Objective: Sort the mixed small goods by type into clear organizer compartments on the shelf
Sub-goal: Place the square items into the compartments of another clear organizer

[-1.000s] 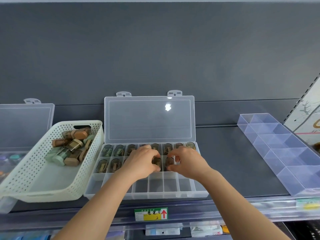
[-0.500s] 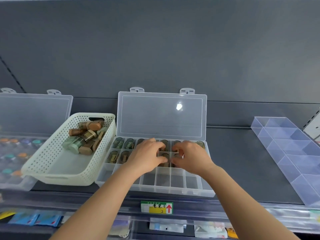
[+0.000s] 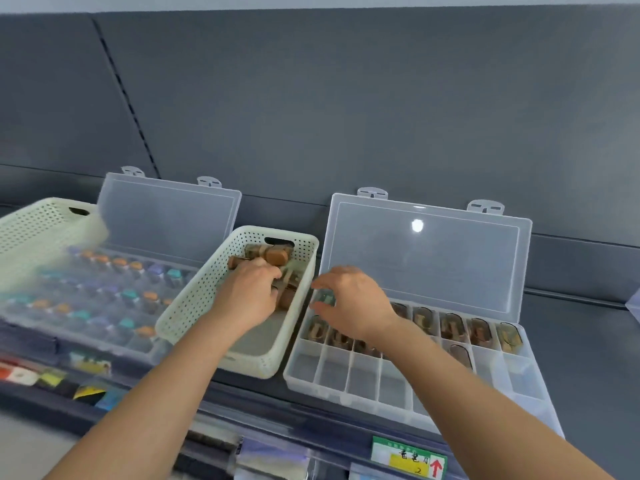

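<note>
Now the person's left grip (image 3: 249, 296) is down inside the cream plastic basket with little holes (image 3: 194, 306), just to the left of the right grip (image 3: 349, 303). A moment ago both grips were close together over the middle row of the clear plastic organizer box with the open lid (image 3: 346, 379), so the left one has moved away to the basket. Its fingers are bent over the small brown and green goods (image 3: 277, 255) piled at the far end; I cannot tell if it has hold of one yet. The right grip hangs over the left end of the box, fingers loose and spread, holding nothing that I can see; a small green piece (image 3: 325, 299) lies in the compartment right under its fingertips. Off to the right of that grip, brown pieces (image 3: 450, 327) sit one to a compartment along the back row; a few more sit in the middle row. I think the last piece is put away and the next pick has begun; many goods are left in the basket, so there is plenty still to sort. Further left of the left grip sits another clear box of bright little pieces (image 3: 131, 292); all of it rests on the dark shelf (image 3: 581, 341).
</note>
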